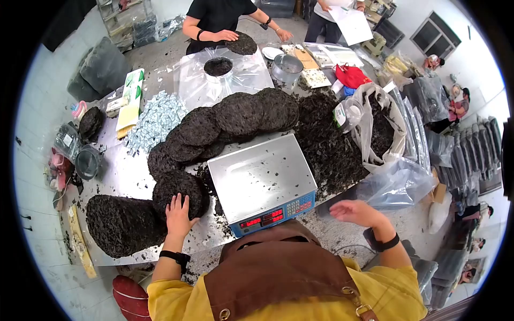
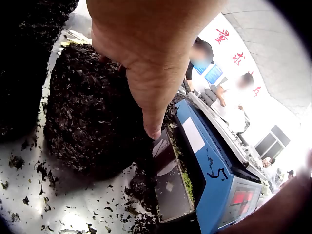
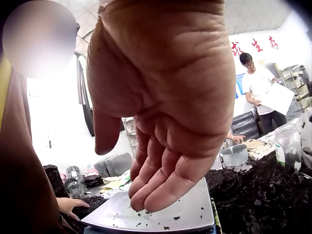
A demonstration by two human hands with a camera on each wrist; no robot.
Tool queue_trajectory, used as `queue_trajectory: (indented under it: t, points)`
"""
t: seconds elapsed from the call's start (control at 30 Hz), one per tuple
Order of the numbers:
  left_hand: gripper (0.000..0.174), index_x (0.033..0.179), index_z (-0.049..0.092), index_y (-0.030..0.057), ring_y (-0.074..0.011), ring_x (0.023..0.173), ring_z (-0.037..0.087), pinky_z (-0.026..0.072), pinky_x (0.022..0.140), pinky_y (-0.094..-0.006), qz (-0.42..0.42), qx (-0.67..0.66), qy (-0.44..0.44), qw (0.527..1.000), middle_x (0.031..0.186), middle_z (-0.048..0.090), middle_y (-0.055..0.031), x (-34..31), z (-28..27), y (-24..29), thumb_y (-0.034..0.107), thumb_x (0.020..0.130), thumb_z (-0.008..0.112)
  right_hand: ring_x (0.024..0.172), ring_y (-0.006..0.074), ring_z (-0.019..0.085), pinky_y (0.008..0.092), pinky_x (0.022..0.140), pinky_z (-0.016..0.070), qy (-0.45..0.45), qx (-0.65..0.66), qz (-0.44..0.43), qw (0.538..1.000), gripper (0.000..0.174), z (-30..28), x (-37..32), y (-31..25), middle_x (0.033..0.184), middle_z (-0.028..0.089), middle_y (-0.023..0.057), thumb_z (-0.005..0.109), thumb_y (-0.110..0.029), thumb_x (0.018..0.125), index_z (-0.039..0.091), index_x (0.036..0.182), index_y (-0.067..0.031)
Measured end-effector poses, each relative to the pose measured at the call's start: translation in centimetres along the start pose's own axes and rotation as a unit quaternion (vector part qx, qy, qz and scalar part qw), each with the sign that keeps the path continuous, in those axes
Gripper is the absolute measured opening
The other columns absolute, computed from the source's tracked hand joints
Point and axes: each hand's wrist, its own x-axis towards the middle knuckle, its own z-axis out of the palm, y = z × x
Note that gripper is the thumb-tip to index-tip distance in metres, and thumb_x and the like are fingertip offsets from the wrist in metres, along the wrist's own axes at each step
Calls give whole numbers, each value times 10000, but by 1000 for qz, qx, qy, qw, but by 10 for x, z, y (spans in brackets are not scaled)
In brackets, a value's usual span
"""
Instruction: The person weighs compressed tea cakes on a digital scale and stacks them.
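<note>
Far left of the scale (image 1: 262, 171): white wall, clear container (image 1: 88, 162) by the metal table's (image 1: 131, 172) edge. Nearer the scale, thick dark stack (image 1: 123, 224); can't tell if upright or on its side. Silver sachets (image 1: 157, 123) lie beyond it.

Just left of the scale: left hand (image 1: 181, 216) rests on a dark pressed cake (image 1: 184, 184), fingers spread apart, not clamped; left wrist view shows the thumb down the cake's side. My read on the step: handling that cake next to the scale. Lifting it would call for fingers curled round the rim plus support underneath; edges look crumbly.

Behind the scale: overlapping row of cakes (image 1: 233, 115), then a person in black (image 1: 217, 18) holding another cake. Scale itself: loose flakes on the pan, red digits lit.

Right of the scale: loose dark flakes (image 1: 329, 150) heaped on the table, white bag (image 1: 396, 128) with more inside. Right hand (image 1: 357, 212) hangs in air near the scale's front corner, fingers together, thumb apart, gripping nothing. Window (image 1: 436, 35) in the far wall.
</note>
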Motion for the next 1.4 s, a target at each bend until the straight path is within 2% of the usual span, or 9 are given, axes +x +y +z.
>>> queue_trajectory:
  t: [0.5, 0.7, 0.83, 0.87, 0.97, 1.17, 1.27, 1.3, 1.4]
  points:
    - [418, 1206, 484, -54, -342, 1063, 550, 421, 926, -391, -8, -165, 249, 954, 1166, 562, -216, -16, -71, -24, 51, 807, 550, 923, 179, 620, 294, 805, 501, 50, -54, -66, 995, 403, 81, 11, -37, 1096, 621, 117, 660, -105, 814, 533, 1188, -23]
    - [317, 1179, 483, -30, -168, 903, 592, 484, 784, -274, -137, -844, 172, 489, 1094, 585, -108, -45, -137, 44, 165, 934, 528, 1148, 168, 485, 357, 955, 410, 51, 401, -222, 887, 530, 124, 121, -79, 1270, 502, 86, 611, -148, 853, 382, 1307, 1]
    - [659, 1353, 328, -18, -210, 1112, 516, 401, 962, -354, 37, -803, 80, 589, 1260, 497, -148, -59, -103, 68, 275, 857, 647, 992, 183, 568, 324, 835, 480, 66, 494, -228, 836, 359, 130, 151, -102, 1093, 581, 78, 541, -98, 901, 459, 1234, 9]
    - [856, 1407, 247, -7, -256, 1259, 406, 308, 1042, -371, 241, -818, 64, 518, 1379, 389, -175, -58, -117, 83, 442, 807, 662, 894, 160, 574, 282, 741, 483, -31, 661, -199, 723, 320, 119, 153, -94, 988, 578, 60, 515, -77, 905, 477, 1210, 14]
    - [1043, 1426, 222, 44, -318, 1344, 275, 225, 1088, -450, 201, -378, 131, 894, 1464, 261, -175, -29, -100, 43, 543, 658, 721, 520, 127, 510, 220, 452, 424, -230, 847, -173, 446, 291, 101, 157, -63, 688, 511, 53, 413, -94, 909, 493, 1151, 47]
    - [988, 1403, 288, 106, -310, 1335, 285, 308, 1035, -490, -7, 66, -1, 998, 1451, 272, -178, -7, 21, -13, 291, 595, 825, 455, 122, 462, 224, 398, 375, -270, 792, -195, 512, 287, 91, 142, -27, 619, 441, 36, 429, -177, 910, 472, 1104, 31]
    - [891, 1372, 357, 115, -324, 1276, 370, 361, 1005, -420, 21, 27, -6, 999, 1402, 363, -166, -11, 7, -19, 256, 620, 813, 610, 148, 486, 289, 522, 413, -61, 663, -281, 691, 356, 55, 159, 18, 707, 488, 44, 505, -298, 898, 499, 1093, 1]
    - [891, 1372, 357, 115, -324, 1276, 370, 361, 1005, -420, 13, 31, -6, 999, 1402, 363, -166, -10, 2, -22, 256, 620, 813, 654, 162, 509, 291, 606, 434, 300, 448, -87, 838, 373, 47, 164, 4, 783, 537, 47, 527, -309, 903, 521, 1086, 16]
    - [756, 1340, 401, 99, -324, 1265, 385, 358, 1024, -403, 63, 9, -29, 998, 1384, 393, -171, -9, -7, -29, 191, 682, 761, 821, 243, 588, 324, 749, 456, 410, 60, -45, 909, 437, 37, 195, 49, 933, 612, 134, 543, -325, 896, 516, 1129, 44]
